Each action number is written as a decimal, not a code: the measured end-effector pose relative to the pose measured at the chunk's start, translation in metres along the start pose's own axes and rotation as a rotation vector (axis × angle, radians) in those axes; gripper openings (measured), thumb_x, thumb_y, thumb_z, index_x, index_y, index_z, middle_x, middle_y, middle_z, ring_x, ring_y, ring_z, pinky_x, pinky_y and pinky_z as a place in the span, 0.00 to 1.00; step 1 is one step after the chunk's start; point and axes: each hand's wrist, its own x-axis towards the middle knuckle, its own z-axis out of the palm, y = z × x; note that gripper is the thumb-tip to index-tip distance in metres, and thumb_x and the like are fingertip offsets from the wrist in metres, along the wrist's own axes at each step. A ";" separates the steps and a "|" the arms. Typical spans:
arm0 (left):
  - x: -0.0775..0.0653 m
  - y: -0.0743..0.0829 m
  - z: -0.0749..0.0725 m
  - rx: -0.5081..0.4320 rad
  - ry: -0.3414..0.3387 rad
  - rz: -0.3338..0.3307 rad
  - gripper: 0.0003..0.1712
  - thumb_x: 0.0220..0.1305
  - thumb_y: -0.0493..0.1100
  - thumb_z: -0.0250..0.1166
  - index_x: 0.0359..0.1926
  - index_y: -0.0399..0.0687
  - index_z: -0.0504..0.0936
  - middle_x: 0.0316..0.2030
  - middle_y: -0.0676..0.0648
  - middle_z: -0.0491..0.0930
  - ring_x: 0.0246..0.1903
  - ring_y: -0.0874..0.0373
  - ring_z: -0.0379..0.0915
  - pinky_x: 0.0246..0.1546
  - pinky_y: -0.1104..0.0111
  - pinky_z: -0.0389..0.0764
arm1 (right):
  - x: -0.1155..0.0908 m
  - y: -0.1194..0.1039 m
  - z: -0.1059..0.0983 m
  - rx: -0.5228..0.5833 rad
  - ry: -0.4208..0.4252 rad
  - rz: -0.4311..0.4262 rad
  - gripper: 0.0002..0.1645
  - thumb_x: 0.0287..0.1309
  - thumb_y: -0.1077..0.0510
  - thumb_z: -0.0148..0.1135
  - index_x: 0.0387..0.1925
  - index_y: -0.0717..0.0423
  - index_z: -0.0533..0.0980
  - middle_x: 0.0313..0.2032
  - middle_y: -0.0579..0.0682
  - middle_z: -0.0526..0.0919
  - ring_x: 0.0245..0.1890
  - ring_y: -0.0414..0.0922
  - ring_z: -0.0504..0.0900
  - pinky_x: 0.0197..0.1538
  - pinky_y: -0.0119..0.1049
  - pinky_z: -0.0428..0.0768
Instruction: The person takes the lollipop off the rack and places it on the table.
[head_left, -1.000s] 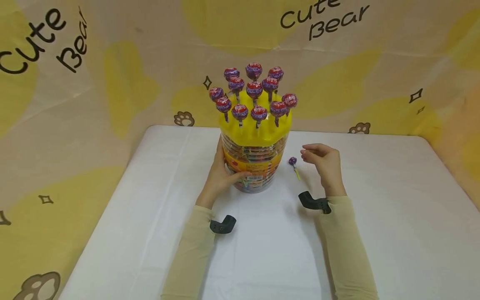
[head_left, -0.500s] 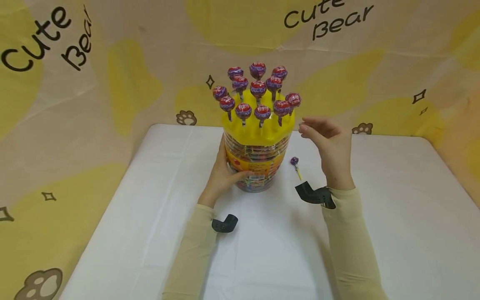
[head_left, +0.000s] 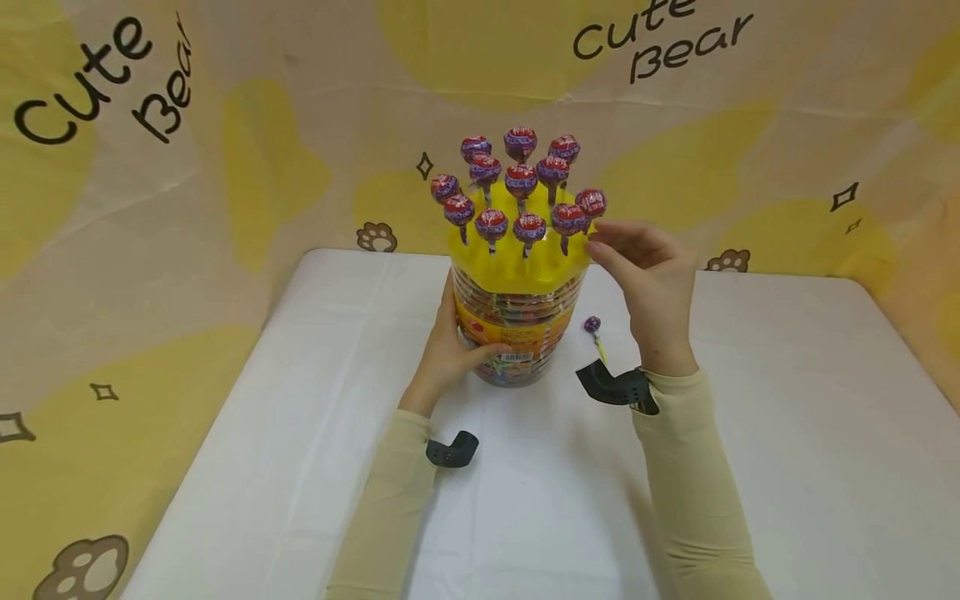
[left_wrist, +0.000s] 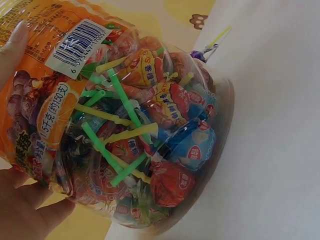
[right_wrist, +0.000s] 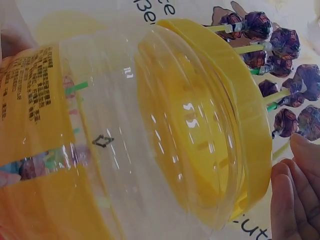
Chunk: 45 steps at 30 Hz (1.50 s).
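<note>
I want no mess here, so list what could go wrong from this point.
The right hand, at the edge of the yellow lid, might knock nearby lollipops. A hard push could tip the jar, though the left hand grips its side. The loose lollipop on the table could get brushed if the right hand lowers.

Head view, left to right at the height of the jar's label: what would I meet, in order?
Left hand wrapped partly around the jar, jar, loose lollipop, right hand. The lollipops standing on the lid overlap the jar's span, so they are left out.
</note>
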 end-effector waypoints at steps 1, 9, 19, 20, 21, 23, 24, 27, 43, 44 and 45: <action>0.000 0.000 0.000 -0.001 0.000 -0.003 0.67 0.49 0.47 0.75 0.73 0.71 0.31 0.72 0.53 0.46 0.70 0.54 0.46 0.69 0.51 0.50 | 0.000 0.000 0.001 0.003 0.001 -0.006 0.11 0.50 0.69 0.68 0.38 0.68 0.82 0.36 0.56 0.84 0.33 0.48 0.83 0.43 0.34 0.83; -0.001 0.001 0.000 -0.003 0.004 -0.002 0.67 0.49 0.45 0.75 0.73 0.68 0.32 0.72 0.52 0.48 0.69 0.53 0.47 0.68 0.50 0.50 | 0.002 0.001 0.007 -0.007 0.015 -0.041 0.10 0.49 0.72 0.68 0.36 0.73 0.80 0.33 0.52 0.85 0.33 0.46 0.83 0.43 0.34 0.83; -0.001 -0.001 0.001 0.008 0.004 -0.001 0.67 0.49 0.46 0.75 0.73 0.68 0.31 0.72 0.52 0.48 0.69 0.53 0.47 0.68 0.50 0.50 | 0.003 -0.001 0.012 0.031 0.043 -0.010 0.07 0.48 0.75 0.66 0.30 0.64 0.82 0.31 0.52 0.83 0.32 0.45 0.82 0.43 0.31 0.82; -0.001 -0.001 0.001 0.007 0.003 0.002 0.67 0.49 0.46 0.75 0.73 0.68 0.31 0.72 0.52 0.47 0.69 0.53 0.47 0.68 0.50 0.50 | 0.003 -0.001 0.013 0.038 0.048 -0.004 0.07 0.48 0.75 0.66 0.29 0.64 0.82 0.31 0.52 0.83 0.32 0.46 0.81 0.43 0.30 0.82; -0.001 -0.001 0.001 0.008 0.003 0.007 0.67 0.49 0.46 0.75 0.73 0.67 0.31 0.72 0.51 0.47 0.69 0.53 0.47 0.68 0.50 0.50 | 0.003 -0.001 0.013 0.036 0.051 -0.003 0.07 0.48 0.75 0.67 0.29 0.63 0.82 0.31 0.52 0.83 0.32 0.46 0.81 0.43 0.30 0.82; -0.001 -0.001 0.001 0.008 0.002 0.014 0.67 0.49 0.46 0.75 0.73 0.67 0.31 0.72 0.51 0.48 0.69 0.53 0.47 0.68 0.50 0.50 | 0.003 0.000 0.013 0.033 0.056 -0.004 0.07 0.48 0.74 0.67 0.29 0.63 0.82 0.30 0.52 0.83 0.32 0.45 0.81 0.42 0.30 0.82; -0.001 -0.001 0.000 0.008 0.003 0.020 0.67 0.49 0.46 0.75 0.73 0.67 0.31 0.72 0.51 0.48 0.69 0.53 0.47 0.68 0.50 0.50 | 0.004 0.000 0.013 0.029 0.057 -0.011 0.06 0.48 0.74 0.67 0.29 0.64 0.82 0.30 0.52 0.83 0.32 0.46 0.81 0.42 0.30 0.82; -0.001 -0.001 0.000 0.008 0.002 0.032 0.68 0.48 0.46 0.75 0.73 0.68 0.31 0.72 0.51 0.48 0.69 0.53 0.48 0.68 0.51 0.50 | 0.004 0.001 0.014 -0.006 0.055 -0.046 0.06 0.49 0.74 0.66 0.29 0.64 0.82 0.30 0.52 0.83 0.31 0.45 0.81 0.42 0.31 0.82; 0.000 -0.001 -0.001 0.024 0.004 0.045 0.69 0.47 0.46 0.76 0.73 0.67 0.31 0.72 0.52 0.47 0.69 0.53 0.47 0.69 0.51 0.50 | 0.006 -0.007 0.017 0.031 0.122 -0.096 0.03 0.52 0.71 0.65 0.30 0.64 0.82 0.33 0.50 0.83 0.37 0.49 0.81 0.48 0.35 0.81; 0.000 -0.001 -0.001 0.023 0.004 0.044 0.69 0.47 0.46 0.76 0.73 0.67 0.31 0.72 0.52 0.47 0.69 0.53 0.47 0.69 0.51 0.50 | 0.006 -0.007 0.017 0.043 0.124 -0.090 0.04 0.52 0.71 0.65 0.30 0.63 0.83 0.33 0.51 0.83 0.37 0.49 0.81 0.48 0.35 0.81; 0.000 -0.002 -0.001 0.022 0.003 0.042 0.69 0.48 0.46 0.76 0.73 0.68 0.31 0.72 0.52 0.47 0.69 0.53 0.47 0.69 0.51 0.50 | 0.006 -0.007 0.016 0.044 0.121 -0.092 0.04 0.52 0.71 0.65 0.30 0.63 0.83 0.33 0.51 0.83 0.36 0.49 0.81 0.47 0.35 0.81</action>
